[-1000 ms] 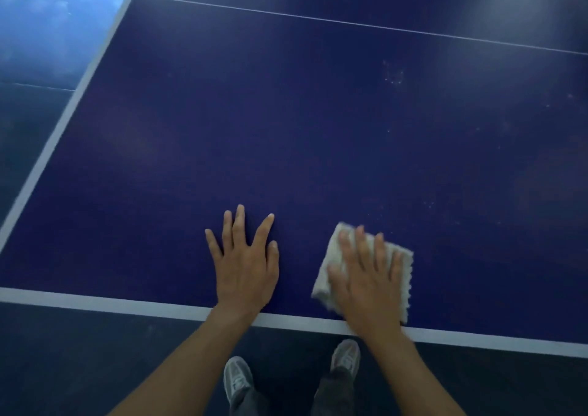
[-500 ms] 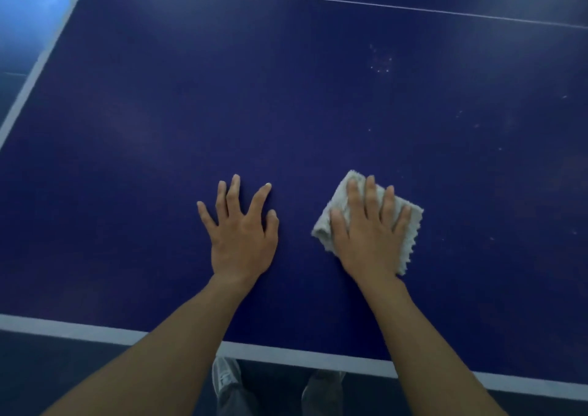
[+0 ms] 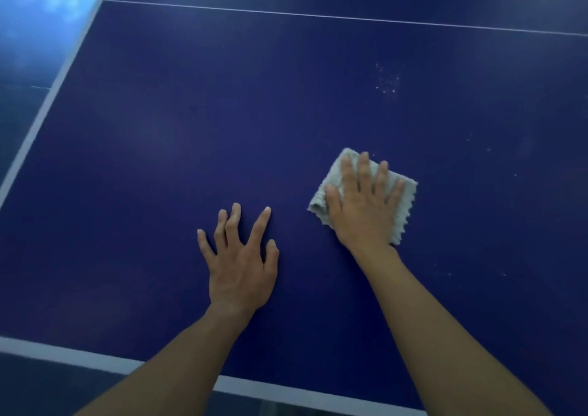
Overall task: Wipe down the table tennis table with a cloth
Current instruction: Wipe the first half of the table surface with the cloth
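Dark blue table tennis table (image 3: pixel 159 129), viewed across its white end line (image 3: pixel 63 353). Left hand (image 3: pixel 238 269), beyond that line: fingers spread wide, flat on bare surface, holding nothing; likely bracing the forward lean. Right hand (image 3: pixel 362 212), farther from the line: fingers straight, pressing down a folded pale grey cloth (image 3: pixel 405 205), presumably for even contact. Faint white specks (image 3: pixel 386 81) farther still, seemingly unwiped.

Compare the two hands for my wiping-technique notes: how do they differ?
The right hand presses flat on the cloth; the left hand rests on the bare table. The right hand reaches farther across than the left hand. The left hand's fingers splay wider. Both lie palm-down, fingers straight.
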